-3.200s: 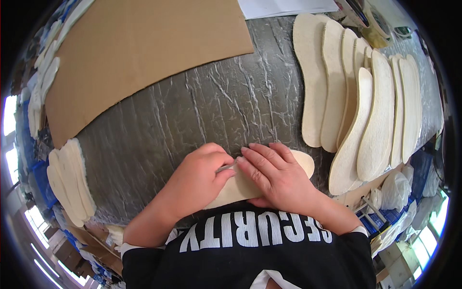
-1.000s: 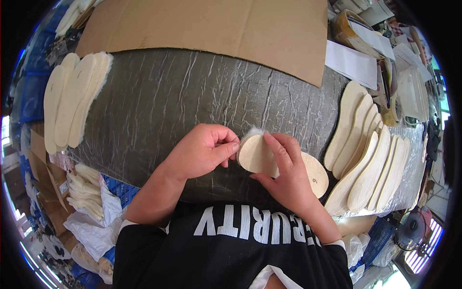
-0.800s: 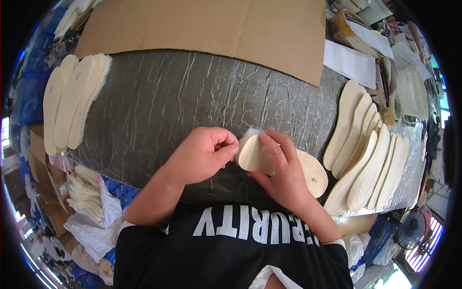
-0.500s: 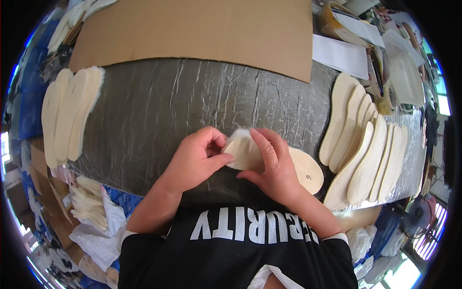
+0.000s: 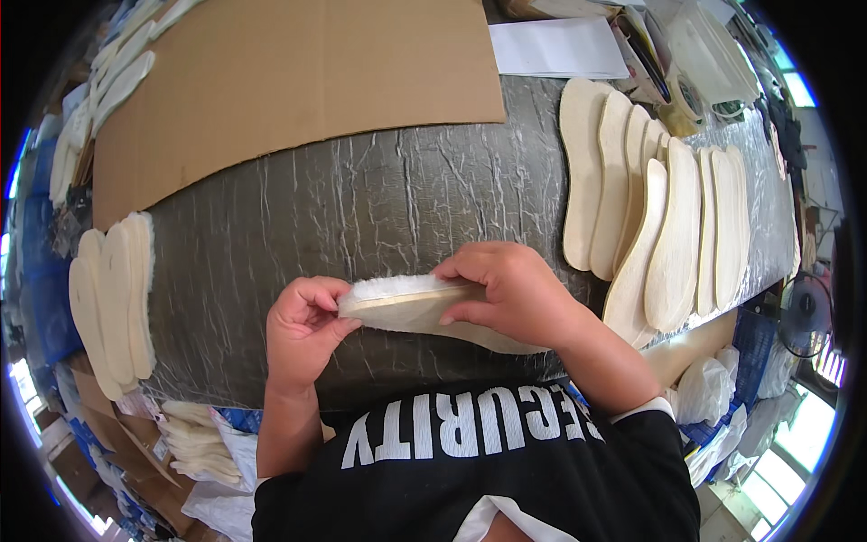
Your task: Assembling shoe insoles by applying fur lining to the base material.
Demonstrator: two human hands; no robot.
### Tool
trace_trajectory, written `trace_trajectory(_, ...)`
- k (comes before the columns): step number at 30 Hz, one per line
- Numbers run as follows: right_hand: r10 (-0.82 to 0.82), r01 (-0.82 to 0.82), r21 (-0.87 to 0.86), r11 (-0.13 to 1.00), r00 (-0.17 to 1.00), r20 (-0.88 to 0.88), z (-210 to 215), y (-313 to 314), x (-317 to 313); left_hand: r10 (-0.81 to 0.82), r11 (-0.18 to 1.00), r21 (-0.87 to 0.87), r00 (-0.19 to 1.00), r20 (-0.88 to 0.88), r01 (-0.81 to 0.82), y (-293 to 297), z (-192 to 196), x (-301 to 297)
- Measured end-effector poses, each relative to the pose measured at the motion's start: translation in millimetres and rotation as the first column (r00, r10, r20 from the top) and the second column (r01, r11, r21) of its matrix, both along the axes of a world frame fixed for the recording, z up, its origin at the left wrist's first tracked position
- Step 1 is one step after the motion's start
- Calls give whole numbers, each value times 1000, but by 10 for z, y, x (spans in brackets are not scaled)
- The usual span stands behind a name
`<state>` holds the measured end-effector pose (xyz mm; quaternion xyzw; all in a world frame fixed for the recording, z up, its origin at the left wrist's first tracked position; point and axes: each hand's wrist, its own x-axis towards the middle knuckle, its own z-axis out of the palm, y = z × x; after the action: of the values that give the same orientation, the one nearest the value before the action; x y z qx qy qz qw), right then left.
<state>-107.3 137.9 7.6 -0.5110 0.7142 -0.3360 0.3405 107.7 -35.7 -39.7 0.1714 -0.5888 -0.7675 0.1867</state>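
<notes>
Cream insole [image 5: 424, 312] with a fleecy top, held edge-on above the desk [image 5: 361, 199]: left hand [image 5: 302, 330] pinches its nine-o'clock end, right hand [image 5: 510, 294] fingers clamp the middle. Lining alignment seems underway; pressing the edges flush likely follows.

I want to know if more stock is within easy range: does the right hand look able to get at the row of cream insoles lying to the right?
Probably yes. The row of insoles lies just beyond the right hand, with bare table between, but that hand is busy holding the fleecy insole with the left hand.
</notes>
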Motion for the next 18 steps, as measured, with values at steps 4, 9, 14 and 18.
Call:
trace_trajectory(4,3,-3,-40,999,1000,-4,-45,5,23,68,990,125,997,24,-71,5,0,-7)
trace_trajectory(9,28,-30,-43,999,999,-43,-89,-13,80,92,983,160,996,3,-91,-20,-48,11)
trace_trajectory(14,-58,51,66,996,994,97,-141,-83,150,203,929,286,969,144,-237,5,35,-35)
trace_trajectory(18,-231,159,169,973,743,628,-393,-151,-1,237,950,245,958,-161,-194,44,197,-285)
